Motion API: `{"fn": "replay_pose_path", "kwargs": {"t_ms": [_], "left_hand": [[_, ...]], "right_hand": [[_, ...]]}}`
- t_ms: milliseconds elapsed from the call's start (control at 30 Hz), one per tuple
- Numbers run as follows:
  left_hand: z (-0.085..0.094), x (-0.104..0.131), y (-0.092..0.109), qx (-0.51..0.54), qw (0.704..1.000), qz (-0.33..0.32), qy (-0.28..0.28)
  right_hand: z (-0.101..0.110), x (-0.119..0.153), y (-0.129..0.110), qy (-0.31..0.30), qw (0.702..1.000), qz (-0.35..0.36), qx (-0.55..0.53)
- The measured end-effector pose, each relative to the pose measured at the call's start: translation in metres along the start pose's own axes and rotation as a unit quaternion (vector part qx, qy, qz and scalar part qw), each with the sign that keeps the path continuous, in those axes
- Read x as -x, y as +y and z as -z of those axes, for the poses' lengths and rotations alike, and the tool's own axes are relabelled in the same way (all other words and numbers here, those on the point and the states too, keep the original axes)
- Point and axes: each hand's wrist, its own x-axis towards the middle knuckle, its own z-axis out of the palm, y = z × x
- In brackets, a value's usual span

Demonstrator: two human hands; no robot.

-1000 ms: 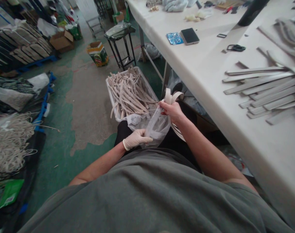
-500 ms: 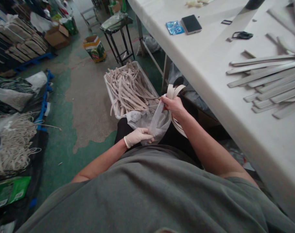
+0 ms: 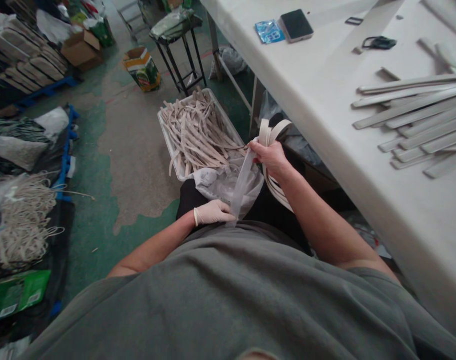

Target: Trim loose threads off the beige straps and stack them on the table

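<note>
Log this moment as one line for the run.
left hand: gloved, pinching strip, lower end | right hand: holding strip's upper end and straps | crate: heaped with bands | table: blue packet

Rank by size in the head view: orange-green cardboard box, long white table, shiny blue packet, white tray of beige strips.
1. Long white table
2. White tray of beige strips
3. Orange-green box
4. Blue packet
</note>
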Motion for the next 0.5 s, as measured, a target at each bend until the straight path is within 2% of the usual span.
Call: {"fn": "replay_pose_path", "kwargs": {"t_ms": [67, 133, 167, 233, 267, 300, 367, 433, 500], "left_hand": [[0.000, 0.003, 0.002, 0.043, 0.998, 0.017, -0.029], [0.010, 0.008, 0.005, 0.141, 0.989, 0.036, -0.026], [0.022, 0.013, 0.008, 0.201, 0.979, 0.038, 0.006], [0.058, 0.030, 0.017, 0.323, 0.937, 0.009, 0.137], [0.081, 0.043, 0.022, 0.375, 0.899, -0.018, 0.225], [0.105, 0.059, 0.028, 0.428, 0.847, -0.055, 0.309], [0.150, 0.095, 0.039, 0.512, 0.733, -0.135, 0.428], [0.182, 0.128, 0.046, 0.543, 0.657, -0.207, 0.480], [0.193, 0.147, 0.047, 0.557, 0.611, -0.246, 0.507]], "right_hand": [[0.004, -0.003, 0.003, 0.002, 1.000, -0.014, -0.001], [0.009, -0.004, 0.006, -0.020, 0.999, -0.046, 0.010], [0.012, -0.003, 0.008, -0.042, 0.997, -0.064, 0.020], [0.019, 0.003, 0.013, -0.095, 0.990, -0.096, 0.040], [0.023, 0.008, 0.015, -0.123, 0.986, -0.105, 0.045], [0.026, 0.013, 0.018, -0.147, 0.982, -0.108, 0.044], [0.032, 0.026, 0.023, -0.181, 0.978, -0.101, 0.030], [0.035, 0.039, 0.027, -0.206, 0.974, -0.092, 0.012], [0.036, 0.050, 0.031, -0.220, 0.971, -0.097, 0.002]]}}
